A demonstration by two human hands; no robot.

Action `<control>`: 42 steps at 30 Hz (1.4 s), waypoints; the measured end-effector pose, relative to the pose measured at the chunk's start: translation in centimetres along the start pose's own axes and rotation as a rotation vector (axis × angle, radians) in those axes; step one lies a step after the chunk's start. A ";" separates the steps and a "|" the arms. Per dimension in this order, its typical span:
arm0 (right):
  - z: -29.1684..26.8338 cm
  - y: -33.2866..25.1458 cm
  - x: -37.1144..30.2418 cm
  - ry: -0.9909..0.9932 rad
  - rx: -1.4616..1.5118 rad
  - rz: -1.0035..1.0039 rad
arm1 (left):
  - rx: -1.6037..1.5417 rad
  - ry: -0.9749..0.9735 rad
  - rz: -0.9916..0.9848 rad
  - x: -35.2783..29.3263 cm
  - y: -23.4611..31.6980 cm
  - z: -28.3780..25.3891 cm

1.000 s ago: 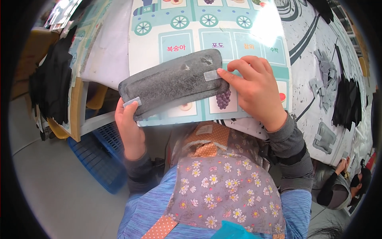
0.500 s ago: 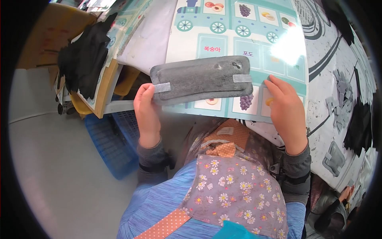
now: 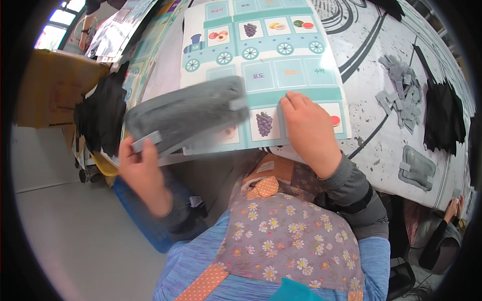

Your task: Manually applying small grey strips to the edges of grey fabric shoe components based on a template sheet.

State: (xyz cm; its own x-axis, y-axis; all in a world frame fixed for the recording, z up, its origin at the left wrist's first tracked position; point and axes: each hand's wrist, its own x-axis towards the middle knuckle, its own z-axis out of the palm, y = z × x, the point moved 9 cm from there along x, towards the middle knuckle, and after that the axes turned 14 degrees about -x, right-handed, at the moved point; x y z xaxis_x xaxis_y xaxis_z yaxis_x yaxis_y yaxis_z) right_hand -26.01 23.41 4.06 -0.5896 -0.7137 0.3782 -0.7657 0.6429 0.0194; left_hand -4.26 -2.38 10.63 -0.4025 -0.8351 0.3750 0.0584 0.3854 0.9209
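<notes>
My left hand (image 3: 143,178) grips the near left corner of a flat, rectangular dark grey plastic pouch (image 3: 188,113) by a light grey tab. The pouch is tilted and slightly blurred, held over the left part of a printed sheet (image 3: 329,94). That sheet is white and teal, with train and fruit pictures, and lies on the table by its near edge. On its right half rests my right hand (image 3: 311,135), fingers extended on the surface and holding nothing. The pouch hides some of the lower left pictures.
Light grey tabs (image 3: 401,88) lie heaped at right, beside black strips (image 3: 444,118) and another grey pouch (image 3: 416,168). More black strips (image 3: 103,110) hang at left near a cardboard box (image 3: 63,88). Below stands a blue basket (image 3: 143,215). Another person's hands (image 3: 454,206) show at far right.
My left hand has carried the pouch leftward and tilted it. The right hand stays on the sheet, its fingers now lower and flatter. The whole view has shifted.
</notes>
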 end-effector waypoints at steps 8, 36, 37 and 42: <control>-0.1 2.0 -1.0 0.015 0.249 0.022 | -0.424 0.132 0.113 0.5 2.4 -3.0; -5.1 19.1 -18.5 0.463 1.946 0.932 | -0.518 -0.570 -0.701 -11.8 -3.5 25.0; -5.0 19.0 -18.2 0.457 1.952 0.933 | -0.547 -0.556 -0.741 -11.9 -3.6 25.0; -4.4 19.0 -17.5 0.499 1.942 0.880 | -0.593 -0.505 -0.800 -11.9 -4.2 24.1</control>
State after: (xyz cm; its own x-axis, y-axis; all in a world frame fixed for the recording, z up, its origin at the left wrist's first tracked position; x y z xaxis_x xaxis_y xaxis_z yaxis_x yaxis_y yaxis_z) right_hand -29.10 49.31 1.91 -0.9830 -0.1624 -0.0863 0.1633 -0.5558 -0.8151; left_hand -21.76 15.44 -0.27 -0.8367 -0.4512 -0.3106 -0.0113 -0.5527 0.8333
